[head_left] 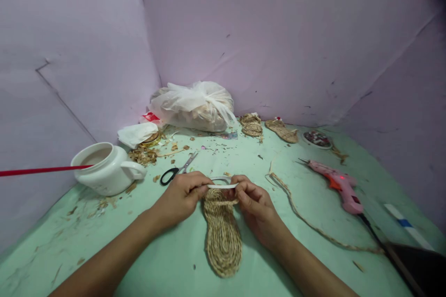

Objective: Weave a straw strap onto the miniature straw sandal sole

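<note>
A woven straw sole [223, 239], shaped like a small sandal, lies flat on the green table [167, 260] in front of me. Over its far end I hold a short white strip [222, 186] stretched between both hands. My left hand [183, 195] pinches the strip's left end with closed fingers. My right hand [252, 199] pinches the right end, its fingers curled against the sole's edge.
Black-handled scissors [177, 171] lie just beyond my left hand. A white pot [106, 169] stands at the left, a pink glue gun [336, 183] at the right. A braided cord [299, 211] trails right. A plastic bag [195, 106] and more straw pieces [268, 127] sit at the back.
</note>
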Demonstrator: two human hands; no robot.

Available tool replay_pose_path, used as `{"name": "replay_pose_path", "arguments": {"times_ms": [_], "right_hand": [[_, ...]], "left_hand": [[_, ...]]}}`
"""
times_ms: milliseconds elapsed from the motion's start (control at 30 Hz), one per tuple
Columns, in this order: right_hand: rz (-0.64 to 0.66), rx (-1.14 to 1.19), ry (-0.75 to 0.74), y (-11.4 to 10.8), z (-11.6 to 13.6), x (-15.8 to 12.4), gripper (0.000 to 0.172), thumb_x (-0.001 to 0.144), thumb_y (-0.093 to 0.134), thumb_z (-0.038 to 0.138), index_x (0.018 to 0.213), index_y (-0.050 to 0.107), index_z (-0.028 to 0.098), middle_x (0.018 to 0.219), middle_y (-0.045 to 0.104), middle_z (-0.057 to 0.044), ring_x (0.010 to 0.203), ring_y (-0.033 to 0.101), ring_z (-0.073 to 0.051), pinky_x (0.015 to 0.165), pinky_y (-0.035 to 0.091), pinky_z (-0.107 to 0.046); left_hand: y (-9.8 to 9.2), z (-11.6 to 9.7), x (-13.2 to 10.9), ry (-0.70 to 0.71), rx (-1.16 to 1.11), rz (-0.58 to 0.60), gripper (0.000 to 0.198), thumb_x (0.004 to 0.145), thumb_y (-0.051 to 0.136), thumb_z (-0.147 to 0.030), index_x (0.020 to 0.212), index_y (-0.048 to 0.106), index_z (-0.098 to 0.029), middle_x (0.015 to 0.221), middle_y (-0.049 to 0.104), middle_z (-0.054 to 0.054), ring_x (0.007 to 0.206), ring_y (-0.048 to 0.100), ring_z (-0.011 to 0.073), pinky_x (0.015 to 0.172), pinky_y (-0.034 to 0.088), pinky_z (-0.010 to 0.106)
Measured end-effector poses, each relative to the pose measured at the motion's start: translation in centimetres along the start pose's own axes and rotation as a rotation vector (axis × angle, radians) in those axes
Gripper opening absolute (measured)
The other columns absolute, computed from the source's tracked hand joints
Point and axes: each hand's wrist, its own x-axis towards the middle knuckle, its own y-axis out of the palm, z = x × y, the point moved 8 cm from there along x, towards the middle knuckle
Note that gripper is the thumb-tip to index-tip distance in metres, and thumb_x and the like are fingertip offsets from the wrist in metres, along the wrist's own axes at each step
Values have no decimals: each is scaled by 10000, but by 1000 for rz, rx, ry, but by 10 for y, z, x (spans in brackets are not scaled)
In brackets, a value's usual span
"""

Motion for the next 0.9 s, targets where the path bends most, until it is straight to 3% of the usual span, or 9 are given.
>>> {"name": "replay_pose_path", "arguments": {"times_ms": [133, 367, 633, 800, 900], "right_hand": [[-11, 55, 10, -3, -3, 0, 171, 750, 597, 322, 653, 566, 185, 847, 439, -35, 755, 452, -174, 693, 363, -291], [122, -362, -96, 20, 11, -6, 144, 757, 598, 285, 653, 575, 188, 908, 504, -64, 826, 484, -200, 737, 366, -314], [-6, 18, 21, -2, -2, 0, 206, 738, 609, 342, 624, 532, 189, 829, 434, -37, 712, 443, -169, 654, 366, -287], [83, -311, -81, 13, 10, -3, 177, 765, 591, 315, 643, 572, 188, 911, 518, -70, 850, 487, -208, 756, 370, -316], [124, -384, -103, 21, 13, -5, 156, 753, 600, 300, 643, 577, 192, 881, 508, -60, 815, 484, -198, 718, 374, -305]], "left_hand": [[-5, 2, 2, 7, -31, -35, 220, 808, 433, -135, 828, 651, -160, 750, 631, 43, 705, 567, 146, 672, 426, 266], [6, -17, -11, 68, 193, -50, 225, 804, 447, -149, 782, 669, -173, 693, 601, 43, 647, 556, 143, 611, 411, 245], [-5, -2, 1, 36, 19, -23, 221, 793, 431, -111, 792, 648, -155, 762, 635, 49, 722, 578, 152, 689, 435, 267], [2, -13, -8, 98, 173, -69, 223, 801, 431, -127, 808, 652, -155, 728, 615, 56, 689, 567, 154, 643, 427, 262], [9, -19, -13, 90, 254, -62, 227, 808, 430, -151, 809, 656, -154, 716, 601, 59, 663, 557, 155, 619, 421, 263]]}}
